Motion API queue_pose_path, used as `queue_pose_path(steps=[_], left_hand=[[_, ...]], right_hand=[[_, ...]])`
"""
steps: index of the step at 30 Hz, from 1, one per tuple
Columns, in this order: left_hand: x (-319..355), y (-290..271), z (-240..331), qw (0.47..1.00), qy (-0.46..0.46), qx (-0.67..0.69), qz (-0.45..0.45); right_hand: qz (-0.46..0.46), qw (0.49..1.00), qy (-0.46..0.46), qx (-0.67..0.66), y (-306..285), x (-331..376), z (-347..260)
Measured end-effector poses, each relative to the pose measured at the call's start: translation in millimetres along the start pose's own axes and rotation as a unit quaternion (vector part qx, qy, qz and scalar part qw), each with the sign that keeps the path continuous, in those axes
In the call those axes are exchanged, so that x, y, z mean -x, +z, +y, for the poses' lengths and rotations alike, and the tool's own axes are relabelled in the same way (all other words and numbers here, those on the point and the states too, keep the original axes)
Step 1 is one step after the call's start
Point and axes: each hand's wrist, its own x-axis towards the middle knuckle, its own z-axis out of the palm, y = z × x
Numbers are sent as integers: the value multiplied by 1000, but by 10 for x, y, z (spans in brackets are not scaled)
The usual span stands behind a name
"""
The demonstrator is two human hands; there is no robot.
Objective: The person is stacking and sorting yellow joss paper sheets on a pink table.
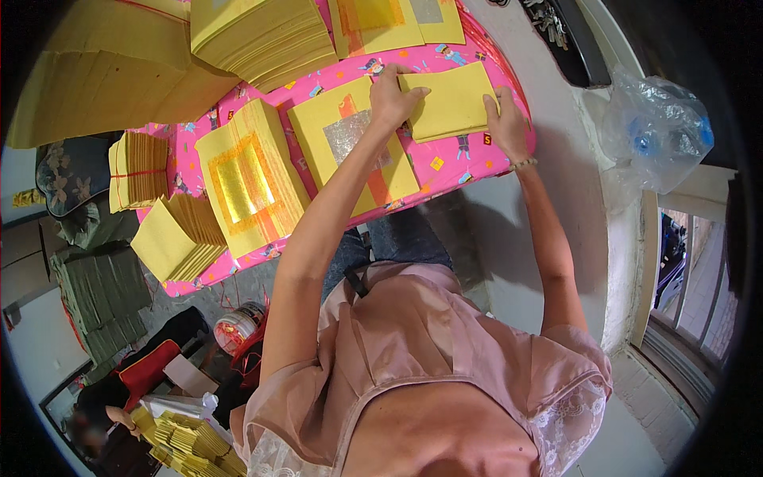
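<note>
Yellow sheets in hand: a plain, flat yellow packet (pixel 449 103), upper right of the frame, held over the pink cartoon-print surface (pixel 477 164). Can't tell if it's folded or how many layers.
Left hand: (pixel 404 97) pinching the packet's left edge, thumb on top.
Right hand: (pixel 507 119) pinching the opposite edge, thumb on the near side, so yeah, both are busy.
Silver-square sheets: (pixel 347 137) lying face up just left of the packet, partly under the left forearm. I'd guess these are still being worked through.
Gold-square stack: (pixel 253 181) left of that, squared up pretty neatly, no cord that I can see.
Tied bundle: (pixel 140 172) far left, red cord around it, so that one looks done to me.
Fanned pile: (pixel 181 236) below the bundle, slumped over, no tie visible. Probably not finished.
Tall stack: (pixel 262 41) top of the frame, loads of layers, so imo plenty left.
Overall: somewhere mid-job, honestly can't pin it closer.
</note>
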Motion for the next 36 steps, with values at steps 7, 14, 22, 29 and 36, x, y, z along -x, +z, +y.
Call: queue_pose_path(steps=[7,14,22,29,36], left_hand=[[30,58,20,994,63,-81,38],[445,-222,112,974,171,-60,135],[1625,-886,-130,983,168,-76,18],[2022,-926,-362,971,142,-193,-9],[2043,-903,-457,958,185,-219,4]], right_hand=[[57,978,-95,178,-49,17,-238],[105,962,-193,164,-226,-61,-261],[-112,969,-217,-34,-403,292,-1123],[-301,872,-385,30,5,717,-1364],[-315,860,-401,20,112,653,-1238]])
